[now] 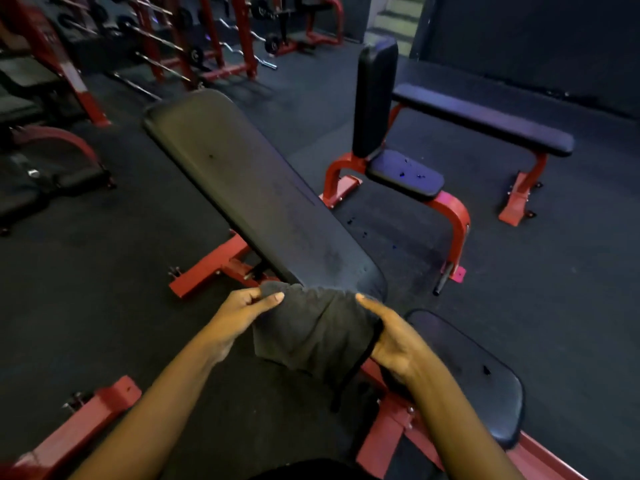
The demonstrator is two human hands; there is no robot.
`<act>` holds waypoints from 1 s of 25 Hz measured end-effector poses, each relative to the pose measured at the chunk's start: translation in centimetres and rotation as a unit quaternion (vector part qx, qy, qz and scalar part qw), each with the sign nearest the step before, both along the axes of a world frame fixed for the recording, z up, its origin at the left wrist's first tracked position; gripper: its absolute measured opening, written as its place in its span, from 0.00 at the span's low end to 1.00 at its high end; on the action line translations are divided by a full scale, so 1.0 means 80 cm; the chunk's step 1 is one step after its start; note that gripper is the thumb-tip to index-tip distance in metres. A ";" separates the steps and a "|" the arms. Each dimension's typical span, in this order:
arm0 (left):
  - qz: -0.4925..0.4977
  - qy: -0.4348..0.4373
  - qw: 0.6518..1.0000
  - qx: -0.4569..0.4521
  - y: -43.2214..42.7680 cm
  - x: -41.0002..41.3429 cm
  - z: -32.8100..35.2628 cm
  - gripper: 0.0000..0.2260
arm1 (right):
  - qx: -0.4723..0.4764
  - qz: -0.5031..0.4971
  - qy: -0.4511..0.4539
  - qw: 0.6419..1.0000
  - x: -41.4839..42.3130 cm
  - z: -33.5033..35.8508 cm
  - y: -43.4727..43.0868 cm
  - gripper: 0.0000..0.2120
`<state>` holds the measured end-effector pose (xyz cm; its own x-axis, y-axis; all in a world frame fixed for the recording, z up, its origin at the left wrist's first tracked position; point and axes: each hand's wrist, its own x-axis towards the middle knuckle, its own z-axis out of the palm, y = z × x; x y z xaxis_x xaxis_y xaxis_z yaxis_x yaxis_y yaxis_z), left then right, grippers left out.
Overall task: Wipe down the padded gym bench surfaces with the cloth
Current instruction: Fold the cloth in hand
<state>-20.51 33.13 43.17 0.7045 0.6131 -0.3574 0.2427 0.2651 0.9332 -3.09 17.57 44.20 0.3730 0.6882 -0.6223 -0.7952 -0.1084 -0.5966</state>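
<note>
Both hands pinch a dark grey cloth (313,329) stretched between them: left hand (239,317) grips its upper left corner between thumb and fingers, right hand (394,341) clamps the right edge. Cloth hangs just at the near end of the long black back pad (249,188), seat pad (474,372) at lower right. Red frame (207,265) underneath. Beyond, an upright-back bench (375,98), flat bench (485,117), barbell racks (194,36) far back.

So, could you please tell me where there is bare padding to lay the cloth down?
The long back pad is bare above the cloth. The seat pad right of the right hand is free too. Its lower end is crowded by both hands, left hand included.
</note>
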 end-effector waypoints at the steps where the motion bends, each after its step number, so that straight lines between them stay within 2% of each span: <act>1: 0.034 -0.007 0.999 -0.013 0.042 -0.022 0.004 0.18 | -0.002 0.022 -0.008 1.000 -0.008 0.004 0.043 0.13; 2: 0.060 -0.017 0.998 -0.023 0.101 -0.052 0.008 0.19 | 0.002 0.047 0.006 0.999 -0.029 0.008 0.108 0.14; 3: 0.041 -0.009 0.998 -0.044 0.109 -0.052 0.003 0.23 | -0.010 0.057 -0.012 0.998 -0.031 -0.002 0.109 0.19; 5: 0.008 0.080 0.997 -0.024 0.119 -0.057 -0.015 0.27 | -0.069 0.147 -0.073 0.984 -0.036 -0.030 0.122 0.33; 6: 0.021 0.106 0.994 -0.020 0.121 -0.063 -0.025 0.24 | -0.111 0.195 -0.119 0.967 -0.039 -0.047 0.129 0.39; 7: 0.060 0.128 0.990 -0.012 0.130 -0.070 -0.029 0.19 | -0.137 0.227 -0.146 0.953 -0.039 -0.059 0.145 0.39; 9: 0.155 0.126 0.980 -0.006 0.156 -0.076 -0.032 0.11 | -0.151 0.247 -0.209 0.934 -0.033 -0.048 0.183 0.27; 10: 0.180 0.095 0.979 -0.010 0.171 -0.079 -0.025 0.09 | -0.120 0.240 -0.208 0.941 -0.024 -0.035 0.204 0.21; 12: 0.198 0.024 0.979 -0.038 0.205 -0.086 -0.011 0.09 | -0.032 0.224 -0.174 0.958 -0.010 -0.010 0.252 0.13; 13: 0.209 0.012 0.977 -0.043 0.219 -0.090 -0.010 0.10 | -0.007 0.231 -0.173 0.957 -0.006 -0.007 0.275 0.11; 14: 0.228 0.023 0.973 -0.038 0.231 -0.093 -0.014 0.10 | -0.016 0.259 -0.212 0.942 -0.005 -0.005 0.294 0.09; 18: 0.325 0.085 0.942 -0.016 0.274 -0.102 -0.030 0.10 | -0.091 0.306 -0.363 0.875 0.003 -0.013 0.362 0.10; 21: 0.339 0.068 0.937 0.054 0.313 -0.106 -0.019 0.13 | -0.074 0.302 -0.366 0.877 0.012 -0.009 0.422 0.10; 23: 0.316 0.046 0.939 0.126 0.346 -0.112 -0.004 0.12 | -0.059 0.306 -0.361 0.879 0.016 0.000 0.470 0.09; 25: 0.280 0.048 0.940 0.190 0.379 -0.119 0.011 0.09 | -0.057 0.310 -0.361 0.878 0.015 0.003 0.515 0.12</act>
<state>-30.04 63.44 44.02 0.2087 0.9744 -0.0834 0.2529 0.0286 0.9671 -1.87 58.81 44.41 0.2736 0.8468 -0.4562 0.0181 -0.4787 -0.8778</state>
